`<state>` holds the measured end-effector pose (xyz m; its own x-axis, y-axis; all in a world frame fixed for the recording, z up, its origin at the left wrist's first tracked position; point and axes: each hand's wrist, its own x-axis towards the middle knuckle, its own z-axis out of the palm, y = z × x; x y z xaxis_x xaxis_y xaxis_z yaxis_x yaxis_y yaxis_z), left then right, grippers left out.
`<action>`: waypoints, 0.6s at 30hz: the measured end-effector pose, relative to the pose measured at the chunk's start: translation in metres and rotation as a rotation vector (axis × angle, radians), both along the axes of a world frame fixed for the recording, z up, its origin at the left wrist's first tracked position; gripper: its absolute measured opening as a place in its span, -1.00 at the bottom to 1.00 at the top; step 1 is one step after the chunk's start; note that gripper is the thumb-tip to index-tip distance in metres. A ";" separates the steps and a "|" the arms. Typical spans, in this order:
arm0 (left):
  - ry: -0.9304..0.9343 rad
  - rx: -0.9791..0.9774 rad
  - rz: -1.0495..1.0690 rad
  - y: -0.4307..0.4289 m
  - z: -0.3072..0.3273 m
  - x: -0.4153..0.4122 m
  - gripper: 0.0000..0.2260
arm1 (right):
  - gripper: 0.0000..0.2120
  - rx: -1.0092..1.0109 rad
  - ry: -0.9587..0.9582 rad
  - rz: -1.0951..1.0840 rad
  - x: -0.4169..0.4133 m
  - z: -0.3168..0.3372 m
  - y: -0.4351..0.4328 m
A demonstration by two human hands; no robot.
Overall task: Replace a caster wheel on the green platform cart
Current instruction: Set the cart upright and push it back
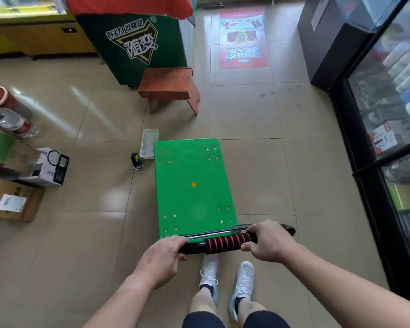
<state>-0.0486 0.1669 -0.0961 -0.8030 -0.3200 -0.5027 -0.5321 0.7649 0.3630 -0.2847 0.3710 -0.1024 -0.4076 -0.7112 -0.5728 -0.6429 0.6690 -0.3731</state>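
The green platform cart (pixel 192 185) hides its own underside; at right, the glass-door fridge (pixel 388 102) is edge-cut, its blurred goods perhaps packets.

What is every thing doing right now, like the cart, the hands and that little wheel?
green cart: on the floor, deck up, nothing on it.
handle: raised, held by both hands.
left hand: grips the handle's black part.
right hand: grips the handle's striped foam.
caster wheel: loose on the floor, left of the cart.
white basket: on the floor at the cart's far left corner.
wooden stool: upright.
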 end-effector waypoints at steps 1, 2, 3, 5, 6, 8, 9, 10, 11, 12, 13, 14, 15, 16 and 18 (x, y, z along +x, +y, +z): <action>-0.014 -0.004 0.004 0.000 0.000 0.010 -0.70 | -0.60 0.002 0.011 0.016 0.010 0.001 -0.001; -0.028 -0.005 0.010 0.000 0.000 0.020 -0.72 | -0.58 0.003 0.019 0.025 0.021 0.002 -0.003; -0.038 -0.004 0.017 -0.002 -0.001 0.029 -0.72 | -0.57 0.005 0.020 0.027 0.031 0.002 -0.005; -0.057 0.009 0.045 -0.009 -0.005 0.048 -0.69 | -0.55 0.021 0.010 0.009 0.051 0.001 -0.011; -0.070 0.017 0.062 -0.014 -0.006 0.058 -0.67 | -0.54 0.028 0.009 0.008 0.061 0.001 -0.016; -0.093 0.025 0.084 -0.024 -0.011 0.080 -0.67 | -0.52 0.044 0.015 0.022 0.084 0.000 -0.028; -0.100 0.024 0.086 -0.030 -0.013 0.091 -0.68 | -0.53 0.045 0.018 0.030 0.097 0.000 -0.035; -0.112 0.019 0.090 -0.036 -0.016 0.101 -0.68 | -0.54 0.044 0.022 0.036 0.111 0.000 -0.043; -0.125 0.018 0.102 -0.042 -0.020 0.112 -0.65 | -0.55 0.045 0.028 0.038 0.123 0.000 -0.051; -0.147 0.025 0.116 -0.049 -0.023 0.121 -0.63 | -0.54 0.050 0.035 0.035 0.133 0.000 -0.060; -0.157 0.038 0.129 -0.056 -0.028 0.131 -0.59 | -0.54 0.056 0.045 0.034 0.144 0.000 -0.070; -0.165 0.046 0.144 -0.064 -0.034 0.141 -0.56 | -0.53 0.065 0.052 0.033 0.155 -0.001 -0.078; -0.155 0.051 0.165 -0.071 -0.037 0.149 -0.53 | -0.53 0.073 0.056 0.027 0.165 -0.002 -0.087; -0.140 0.055 0.190 -0.077 -0.041 0.156 -0.51 | -0.52 0.080 0.060 0.018 0.173 -0.003 -0.094; -0.107 0.058 0.214 -0.087 -0.043 0.161 -0.48 | -0.52 0.075 0.063 -0.004 0.183 -0.004 -0.104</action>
<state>0.1126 0.0801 -0.1394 -0.6614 -0.4451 -0.6037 -0.7173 0.6105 0.3357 -0.1022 0.2668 -0.1060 -0.4474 -0.6653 -0.5977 -0.6605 0.6964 -0.2807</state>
